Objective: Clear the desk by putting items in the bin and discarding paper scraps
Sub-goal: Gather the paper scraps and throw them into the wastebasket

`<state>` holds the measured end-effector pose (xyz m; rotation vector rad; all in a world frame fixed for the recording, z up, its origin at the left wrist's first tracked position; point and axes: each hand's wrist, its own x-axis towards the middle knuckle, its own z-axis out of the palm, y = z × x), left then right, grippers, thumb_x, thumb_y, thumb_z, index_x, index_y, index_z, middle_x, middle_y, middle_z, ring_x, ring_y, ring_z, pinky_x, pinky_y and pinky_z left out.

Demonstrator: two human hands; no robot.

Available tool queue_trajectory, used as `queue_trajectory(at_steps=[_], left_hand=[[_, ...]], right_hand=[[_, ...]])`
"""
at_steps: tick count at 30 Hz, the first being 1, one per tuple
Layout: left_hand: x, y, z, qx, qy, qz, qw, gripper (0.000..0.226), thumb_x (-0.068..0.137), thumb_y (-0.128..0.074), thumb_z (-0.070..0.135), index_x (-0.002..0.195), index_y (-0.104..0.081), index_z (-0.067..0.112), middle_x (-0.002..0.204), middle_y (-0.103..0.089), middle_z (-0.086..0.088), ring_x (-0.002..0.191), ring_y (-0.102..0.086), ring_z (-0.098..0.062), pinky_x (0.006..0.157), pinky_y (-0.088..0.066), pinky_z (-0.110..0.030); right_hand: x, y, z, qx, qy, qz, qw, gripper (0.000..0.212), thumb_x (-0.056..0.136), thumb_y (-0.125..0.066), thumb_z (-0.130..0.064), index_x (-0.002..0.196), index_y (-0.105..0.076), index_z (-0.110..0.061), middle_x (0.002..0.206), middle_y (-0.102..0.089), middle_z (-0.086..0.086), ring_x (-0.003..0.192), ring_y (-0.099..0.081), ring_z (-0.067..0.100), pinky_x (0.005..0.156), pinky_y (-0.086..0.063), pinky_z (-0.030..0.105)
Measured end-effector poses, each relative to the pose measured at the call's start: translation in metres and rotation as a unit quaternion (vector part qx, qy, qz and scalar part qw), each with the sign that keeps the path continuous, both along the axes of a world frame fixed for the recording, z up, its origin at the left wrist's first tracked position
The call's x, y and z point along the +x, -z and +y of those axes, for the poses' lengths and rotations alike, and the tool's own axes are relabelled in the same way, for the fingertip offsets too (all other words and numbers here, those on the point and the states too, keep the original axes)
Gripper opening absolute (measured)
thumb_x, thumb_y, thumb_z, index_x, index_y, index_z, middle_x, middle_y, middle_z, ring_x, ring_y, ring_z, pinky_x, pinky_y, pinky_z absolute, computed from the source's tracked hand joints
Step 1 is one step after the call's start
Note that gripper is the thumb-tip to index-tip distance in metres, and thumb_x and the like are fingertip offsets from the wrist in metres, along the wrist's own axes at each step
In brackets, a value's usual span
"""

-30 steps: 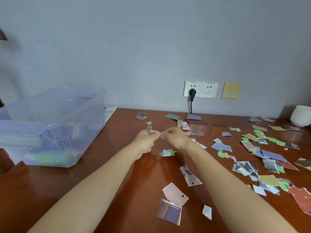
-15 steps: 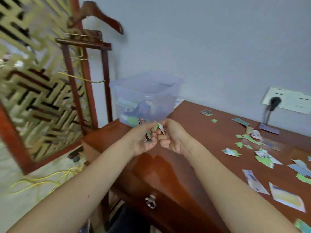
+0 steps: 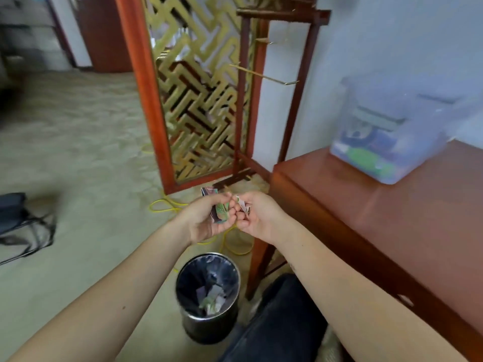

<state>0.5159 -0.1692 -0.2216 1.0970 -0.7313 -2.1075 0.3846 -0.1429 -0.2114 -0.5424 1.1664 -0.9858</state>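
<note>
the fingers of my left hand [image 3: 206,220] are curling up round a small bundle of paper scraps [image 3: 220,211], palm turned upward, and the bundle is sitting clamped between thumb and fingers. the fingers of my right hand [image 3: 258,218] are folding in and pinching a smaller scrap [image 3: 242,205], white with a dark edge. the knuckles of the two hands are touching. green and purple print is showing on the bundle, but it is too blurred for me to read any writing.

both hands are hanging over the floor, just off the left end of the desk [image 3: 418,218]. nearer to me and lower, a round dark waste basket [image 3: 209,330] is standing on the carpet [image 3: 78,152] with a dark liner and several scraps in its bottom [image 3: 213,299]. a dark trouser leg [image 3: 274,322] is lying just right of it.

on the desk's far left corner a clear plastic bin [image 3: 392,131] is sitting with green and dark items inside, blurred. beyond the hands a yellow cable [image 3: 167,205] is looping across the carpet, and behind it a gold lattice screen [image 3: 203,100] in a red-brown frame is standing beside a wooden stand [image 3: 300,74].
</note>
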Motion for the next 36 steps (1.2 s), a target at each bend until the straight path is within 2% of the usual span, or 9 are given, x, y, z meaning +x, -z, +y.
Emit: queue_trajectory(at_steps=[7, 11, 15, 20, 24, 27, 29, 32, 36], left_hand=[[0.054, 0.111, -0.018, 0.132, -0.030, -0.034, 0.990, 0.012, 0.092, -0.055, 0.018, 0.089, -0.065, 0.012, 0.071, -0.060, -0.004, 0.050, -0.058, -0.012, 0.050, -0.054, -0.021], [0.060, 0.174, -0.022, 0.200, -0.044, -0.026, 0.978, 0.010, 0.090, -0.063, 0.019, 0.090, -0.065, 0.009, 0.071, -0.062, -0.008, 0.049, -0.058, -0.016, 0.049, -0.054, -0.024], [0.058, 0.227, -0.026, 0.228, -0.059, -0.034, 0.971, 0.013, 0.090, -0.064, 0.022, 0.090, -0.066, 0.009, 0.071, -0.063, -0.008, 0.052, -0.058, -0.015, 0.051, -0.054, -0.025], [0.051, 0.259, -0.033, 0.268, -0.093, -0.033, 0.958, 0.025, 0.090, -0.063, 0.035, 0.081, -0.066, 0.012, 0.074, -0.065, -0.008, 0.062, -0.057, -0.017, 0.057, -0.052, -0.027], [0.050, 0.271, -0.041, 0.287, -0.029, -0.024, 0.957, 0.060, 0.085, -0.048, 0.065, 0.111, -0.068, 0.014, 0.103, -0.069, -0.010, 0.100, -0.064, -0.027, 0.081, -0.051, -0.039], [0.052, 0.266, -0.042, 0.318, -0.003, -0.108, 0.942, 0.069, 0.089, -0.031, 0.072, 0.115, -0.068, 0.019, 0.145, -0.045, -0.010, 0.142, -0.029, -0.034, 0.111, -0.022, -0.056], [0.053, 0.266, -0.042, 0.329, -0.021, -0.145, 0.933, 0.071, 0.091, -0.031, 0.071, 0.130, -0.059, 0.018, 0.158, -0.022, -0.010, 0.146, -0.017, -0.035, 0.116, -0.009, -0.060], [0.052, 0.261, -0.036, 0.331, -0.053, -0.164, 0.928, 0.073, 0.095, -0.032, 0.064, 0.151, -0.026, 0.017, 0.160, -0.015, -0.011, 0.146, -0.015, -0.035, 0.116, -0.012, -0.056], [0.048, 0.256, -0.026, 0.280, -0.057, -0.192, 0.939, 0.059, 0.100, -0.034, 0.052, 0.149, -0.032, 0.020, 0.158, -0.025, -0.008, 0.145, -0.022, -0.030, 0.114, -0.018, -0.053]], right_hand=[[0.057, 0.104, -0.020, 0.095, -0.006, -0.035, 0.995, 0.022, 0.095, -0.042, -0.007, 0.084, -0.061, -0.006, 0.068, -0.047, 0.003, 0.059, -0.043, 0.012, 0.056, -0.040, 0.020], [0.064, 0.164, -0.026, 0.186, 0.047, -0.022, 0.981, 0.010, 0.095, -0.054, -0.006, 0.103, -0.055, -0.002, 0.093, -0.049, 0.013, 0.072, -0.054, 0.020, 0.065, -0.053, 0.029], [0.066, 0.213, -0.036, 0.224, 0.072, -0.003, 0.972, 0.011, 0.098, -0.050, -0.010, 0.093, -0.058, -0.004, 0.115, -0.051, 0.018, 0.076, -0.057, 0.025, 0.085, -0.055, 0.042], [0.064, 0.253, -0.044, 0.245, 0.059, -0.005, 0.968, 0.023, 0.103, -0.046, -0.020, 0.118, -0.057, -0.006, 0.134, -0.051, 0.017, 0.101, -0.058, 0.025, 0.077, -0.056, 0.031], [0.059, 0.273, -0.047, 0.280, 0.033, -0.017, 0.959, 0.057, 0.100, -0.045, -0.046, 0.145, -0.041, -0.011, 0.152, -0.036, 0.008, 0.140, -0.035, 0.029, 0.112, -0.035, 0.048], [0.053, 0.281, -0.042, 0.304, 0.012, -0.006, 0.952, 0.064, 0.096, -0.045, -0.056, 0.148, -0.039, -0.018, 0.158, -0.027, 0.006, 0.144, -0.027, 0.030, 0.113, -0.028, 0.053], [0.049, 0.281, -0.038, 0.308, 0.021, 0.008, 0.951, 0.059, 0.098, -0.043, -0.052, 0.146, -0.042, -0.018, 0.157, -0.028, 0.006, 0.143, -0.029, 0.033, 0.109, -0.031, 0.055], [0.045, 0.277, -0.034, 0.305, 0.039, 0.017, 0.952, 0.050, 0.101, -0.041, -0.048, 0.139, -0.050, -0.017, 0.151, -0.038, 0.008, 0.136, -0.039, 0.035, 0.098, -0.040, 0.053], [0.047, 0.255, -0.031, 0.276, 0.051, 0.049, 0.958, 0.040, 0.103, -0.046, -0.029, 0.136, -0.052, -0.008, 0.136, -0.054, 0.011, 0.123, -0.053, 0.028, 0.096, -0.047, 0.044]])
